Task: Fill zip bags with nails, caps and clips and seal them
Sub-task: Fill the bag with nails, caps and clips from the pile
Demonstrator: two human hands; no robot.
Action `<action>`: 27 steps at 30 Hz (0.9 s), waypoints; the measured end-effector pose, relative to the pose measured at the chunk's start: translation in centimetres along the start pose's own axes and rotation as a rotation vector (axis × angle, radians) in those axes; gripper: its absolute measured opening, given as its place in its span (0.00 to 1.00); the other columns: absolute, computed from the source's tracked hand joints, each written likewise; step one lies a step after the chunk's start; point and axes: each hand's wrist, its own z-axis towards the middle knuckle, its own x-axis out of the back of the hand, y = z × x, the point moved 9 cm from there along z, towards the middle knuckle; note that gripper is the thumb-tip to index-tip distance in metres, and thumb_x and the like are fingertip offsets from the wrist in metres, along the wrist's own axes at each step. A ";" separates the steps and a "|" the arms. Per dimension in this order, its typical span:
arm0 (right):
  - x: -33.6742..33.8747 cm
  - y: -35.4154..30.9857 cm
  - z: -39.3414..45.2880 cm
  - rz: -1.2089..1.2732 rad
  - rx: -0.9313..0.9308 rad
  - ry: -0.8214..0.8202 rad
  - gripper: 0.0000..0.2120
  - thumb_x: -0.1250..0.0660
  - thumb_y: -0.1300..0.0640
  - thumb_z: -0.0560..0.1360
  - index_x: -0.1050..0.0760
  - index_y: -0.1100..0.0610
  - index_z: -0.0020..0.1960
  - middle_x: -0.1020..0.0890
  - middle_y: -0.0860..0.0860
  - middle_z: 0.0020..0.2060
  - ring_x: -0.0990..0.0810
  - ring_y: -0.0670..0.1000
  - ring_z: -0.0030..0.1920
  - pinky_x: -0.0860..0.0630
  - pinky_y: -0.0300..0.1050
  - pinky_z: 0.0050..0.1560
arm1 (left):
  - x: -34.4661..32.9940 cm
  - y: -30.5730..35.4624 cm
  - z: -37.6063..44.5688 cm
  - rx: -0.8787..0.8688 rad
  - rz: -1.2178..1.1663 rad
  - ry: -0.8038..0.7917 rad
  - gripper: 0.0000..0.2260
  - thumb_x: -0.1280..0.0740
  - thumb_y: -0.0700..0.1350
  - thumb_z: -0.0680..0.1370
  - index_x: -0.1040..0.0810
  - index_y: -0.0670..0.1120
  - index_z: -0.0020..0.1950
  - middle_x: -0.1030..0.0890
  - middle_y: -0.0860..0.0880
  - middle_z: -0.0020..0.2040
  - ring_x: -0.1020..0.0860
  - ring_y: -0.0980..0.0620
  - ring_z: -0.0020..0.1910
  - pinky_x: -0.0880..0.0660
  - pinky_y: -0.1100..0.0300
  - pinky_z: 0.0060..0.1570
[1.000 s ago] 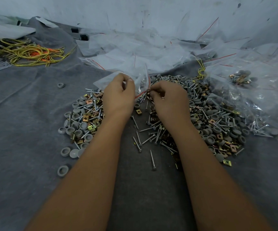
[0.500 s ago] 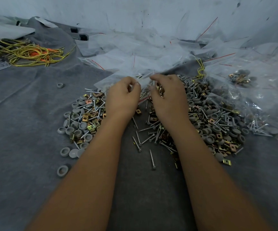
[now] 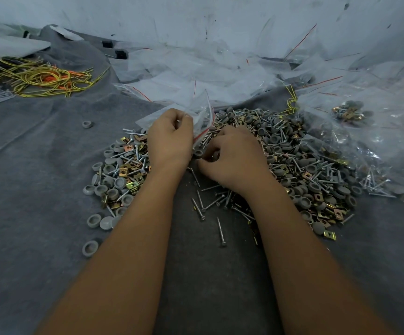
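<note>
My left hand (image 3: 169,139) grips a clear zip bag (image 3: 202,112) with a red seal line, holding it upright over the heap. My right hand (image 3: 230,155) lies just right of it, low on the heap, fingers curled around small pieces near the bag's mouth; what they pinch is hidden. The heap (image 3: 305,165) mixes silver nails, grey round caps and brass clips on grey cloth. Loose nails (image 3: 221,232) lie between my forearms. Grey caps (image 3: 110,184) cluster at the left side.
Empty zip bags (image 3: 184,73) are piled at the back. Filled bags (image 3: 348,112) lie at the right. A tangle of yellow and orange wire (image 3: 43,78) sits at the far left. One stray cap (image 3: 87,124) lies alone on the cloth.
My right hand has dropped from the bag's top edge down toward the heap and nearer to me. My left hand has raised the bag upright again.
</note>
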 end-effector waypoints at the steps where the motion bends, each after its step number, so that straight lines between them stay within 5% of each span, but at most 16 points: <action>1: -0.1 -0.1 0.0 -0.021 0.014 -0.007 0.12 0.29 0.42 0.67 0.16 0.49 0.44 0.25 0.50 0.43 0.30 0.54 0.52 0.32 0.47 0.51 | 0.0 0.0 0.0 0.002 -0.005 0.002 0.14 0.36 0.43 0.77 0.30 0.50 0.31 0.31 0.53 0.27 0.36 0.58 0.27 0.37 0.57 0.33; 12: -0.5 -0.1 0.3 0.101 0.018 -0.041 0.07 0.28 0.57 0.67 0.18 0.49 0.44 0.22 0.47 0.44 0.28 0.55 0.53 0.30 0.51 0.54 | 0.0 0.0 0.1 0.000 -0.008 0.001 0.14 0.35 0.43 0.77 0.29 0.50 0.32 0.31 0.54 0.26 0.36 0.60 0.26 0.37 0.61 0.31; 15: 0.1 0.6 0.2 0.353 -0.064 0.023 0.08 0.30 0.62 0.67 0.20 0.51 0.41 0.18 0.48 0.39 0.21 0.52 0.45 0.24 0.49 0.48 | 0.0 0.0 0.0 0.000 -0.006 0.001 0.13 0.35 0.43 0.77 0.29 0.50 0.32 0.31 0.54 0.25 0.35 0.60 0.26 0.36 0.60 0.31; 19: 1.4 0.8 -0.1 0.585 -0.113 0.131 0.09 0.31 0.67 0.66 0.22 0.54 0.39 0.21 0.46 0.32 0.24 0.45 0.33 0.25 0.41 0.38 | 0.0 0.1 -0.1 0.004 -0.018 -0.001 0.13 0.35 0.43 0.77 0.28 0.50 0.32 0.31 0.54 0.25 0.35 0.57 0.27 0.36 0.58 0.32; 27: 2.4 2.5 -0.4 0.704 -0.219 0.243 0.09 0.32 0.66 0.68 0.26 0.52 0.39 0.19 0.52 0.35 0.23 0.51 0.35 0.25 0.44 0.37 | 0.0 1.1 -0.8 -0.046 -0.029 -0.043 0.07 0.38 0.40 0.75 0.30 0.52 0.48 0.31 0.54 0.23 0.35 0.57 0.23 0.36 0.59 0.28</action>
